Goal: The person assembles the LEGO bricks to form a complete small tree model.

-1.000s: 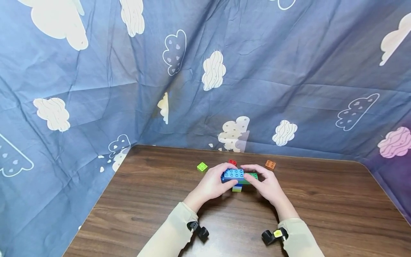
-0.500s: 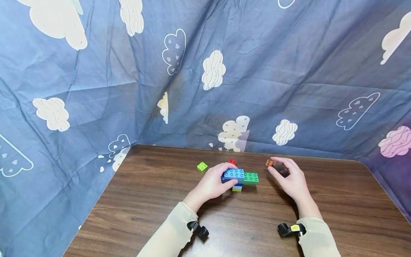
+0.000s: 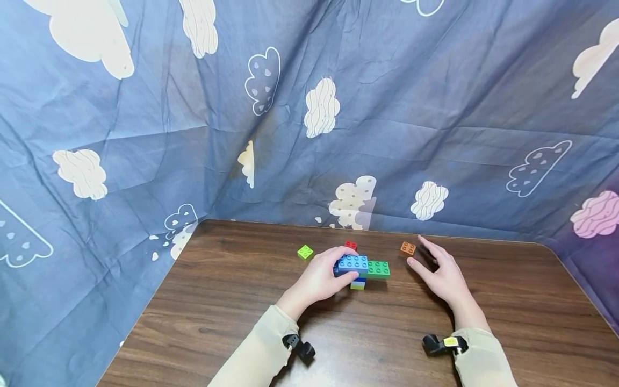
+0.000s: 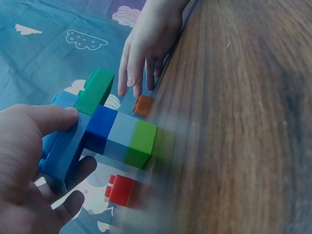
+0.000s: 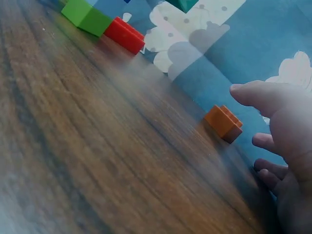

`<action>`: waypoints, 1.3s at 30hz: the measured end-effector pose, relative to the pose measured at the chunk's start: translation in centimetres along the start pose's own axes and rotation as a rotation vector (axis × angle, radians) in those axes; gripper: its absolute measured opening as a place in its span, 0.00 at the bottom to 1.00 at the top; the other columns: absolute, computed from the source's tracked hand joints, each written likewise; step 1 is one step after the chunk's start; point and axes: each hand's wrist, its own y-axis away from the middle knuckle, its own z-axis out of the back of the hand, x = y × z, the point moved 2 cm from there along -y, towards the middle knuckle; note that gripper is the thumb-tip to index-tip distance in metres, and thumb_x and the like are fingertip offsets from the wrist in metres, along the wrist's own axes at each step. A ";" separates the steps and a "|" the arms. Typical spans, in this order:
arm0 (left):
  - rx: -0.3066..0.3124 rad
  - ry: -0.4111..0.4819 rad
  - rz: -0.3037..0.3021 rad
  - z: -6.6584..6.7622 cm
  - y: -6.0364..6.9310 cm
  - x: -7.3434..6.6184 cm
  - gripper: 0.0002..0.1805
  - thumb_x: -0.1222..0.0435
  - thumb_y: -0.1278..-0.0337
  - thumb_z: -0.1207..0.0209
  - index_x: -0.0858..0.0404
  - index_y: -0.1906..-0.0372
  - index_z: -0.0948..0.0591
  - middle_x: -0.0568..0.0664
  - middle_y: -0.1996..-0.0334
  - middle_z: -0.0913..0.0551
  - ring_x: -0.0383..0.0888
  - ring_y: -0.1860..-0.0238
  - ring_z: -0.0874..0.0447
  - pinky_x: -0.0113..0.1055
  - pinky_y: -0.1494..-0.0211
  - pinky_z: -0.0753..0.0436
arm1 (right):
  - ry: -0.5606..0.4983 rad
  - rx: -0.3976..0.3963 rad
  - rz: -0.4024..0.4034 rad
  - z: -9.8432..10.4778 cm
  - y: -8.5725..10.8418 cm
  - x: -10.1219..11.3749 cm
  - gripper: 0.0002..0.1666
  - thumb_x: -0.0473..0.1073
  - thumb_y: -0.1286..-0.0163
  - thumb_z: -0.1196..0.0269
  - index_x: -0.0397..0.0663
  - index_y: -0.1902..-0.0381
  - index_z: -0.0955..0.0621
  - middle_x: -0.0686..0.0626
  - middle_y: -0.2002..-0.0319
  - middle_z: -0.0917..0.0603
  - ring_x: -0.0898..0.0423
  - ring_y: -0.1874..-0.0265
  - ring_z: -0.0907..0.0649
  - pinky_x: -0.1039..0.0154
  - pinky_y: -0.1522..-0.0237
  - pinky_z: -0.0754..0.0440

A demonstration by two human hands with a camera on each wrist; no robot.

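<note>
My left hand [image 3: 323, 274] grips a block build by the blue toy brick [image 3: 353, 262] at its top. A green brick [image 3: 379, 268] juts out to the right of it. Below, in the left wrist view, a column runs through a dark blue brick [image 4: 101, 127], a light blue brick [image 4: 120, 136] and a lime brick [image 4: 140, 144] at the foot. My right hand [image 3: 444, 275] is beside a small orange brick [image 5: 224, 123] on the table, thumb and fingers spread apart. A gap shows between them and the brick.
A red brick [image 3: 351, 245] stands on the wooden table [image 3: 232, 301] behind the build. Farther left lies a flat lime brick [image 3: 305, 252]. A blue cloud-patterned cloth [image 3: 290, 161] hangs behind the table's far edge.
My right hand has left the green brick and moved right to the orange brick. In the last half second it has drawn slightly away from that brick. My left hand keeps its hold.
</note>
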 end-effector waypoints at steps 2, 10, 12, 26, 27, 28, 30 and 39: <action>-0.001 0.004 -0.003 0.0 0.0 0.1 0.21 0.55 0.26 0.29 0.49 0.34 0.19 0.46 0.37 0.15 0.40 0.43 0.17 0.39 0.34 0.18 | 0.019 0.021 0.002 -0.2 0.0 -0.1 0.44 0.52 0.22 0.29 0.41 0.17 0.31 0.27 0.23 0.30 0.24 0.26 0.31 0.24 0.32 0.34; -0.004 -0.004 -0.002 -0.1 0.0 0.1 0.21 0.56 0.26 0.29 0.50 0.34 0.19 0.46 0.37 0.15 0.40 0.43 0.16 0.38 0.34 0.17 | 0.065 0.049 0.024 -0.6 0.0 0.3 0.38 0.51 0.22 0.29 0.37 0.23 0.25 0.29 0.26 0.26 0.24 0.27 0.31 0.23 0.31 0.37; -0.004 -0.006 -0.005 -0.2 0.0 0.3 0.21 0.56 0.26 0.29 0.49 0.34 0.19 0.45 0.37 0.15 0.39 0.43 0.16 0.38 0.35 0.17 | 0.067 0.047 0.013 -0.6 0.0 0.4 0.36 0.50 0.22 0.30 0.37 0.24 0.24 0.29 0.27 0.25 0.25 0.27 0.30 0.24 0.31 0.36; -0.007 0.009 -0.030 -0.2 0.1 0.2 0.21 0.56 0.26 0.29 0.49 0.34 0.18 0.47 0.39 0.14 0.40 0.45 0.16 0.37 0.37 0.17 | 0.018 -0.032 -0.087 -0.8 -0.1 0.4 0.23 0.46 0.36 0.17 0.45 0.48 0.12 0.36 0.39 0.13 0.32 0.37 0.18 0.32 0.37 0.24; -0.007 0.008 -0.030 -0.2 0.1 0.2 0.21 0.56 0.26 0.29 0.49 0.34 0.18 0.47 0.39 0.14 0.40 0.45 0.16 0.37 0.37 0.17 | 0.020 -0.038 -0.088 -0.7 -0.1 0.4 0.22 0.46 0.36 0.17 0.45 0.49 0.12 0.36 0.40 0.12 0.32 0.38 0.17 0.32 0.37 0.23; -0.007 0.008 -0.030 -0.2 0.0 0.2 0.21 0.56 0.26 0.29 0.49 0.34 0.18 0.47 0.39 0.14 0.40 0.45 0.16 0.37 0.37 0.17 | 0.027 -0.043 -0.090 -0.7 -0.1 0.4 0.21 0.46 0.37 0.17 0.45 0.50 0.12 0.37 0.40 0.12 0.32 0.38 0.17 0.32 0.38 0.23; -0.007 0.006 -0.031 -0.2 0.0 0.3 0.21 0.56 0.26 0.29 0.49 0.34 0.18 0.47 0.39 0.14 0.40 0.45 0.16 0.37 0.37 0.17 | 0.037 -0.052 -0.104 -0.7 -0.1 0.4 0.21 0.46 0.36 0.17 0.46 0.50 0.12 0.37 0.42 0.11 0.32 0.40 0.16 0.33 0.39 0.22; -0.007 0.001 -0.036 -0.2 0.0 0.2 0.21 0.56 0.26 0.29 0.50 0.34 0.18 0.47 0.39 0.14 0.40 0.45 0.16 0.37 0.37 0.17 | 0.049 -0.072 -0.121 -0.7 0.0 0.1 0.26 0.46 0.33 0.19 0.44 0.41 0.14 0.41 0.50 0.08 0.40 0.48 0.13 0.52 0.47 0.21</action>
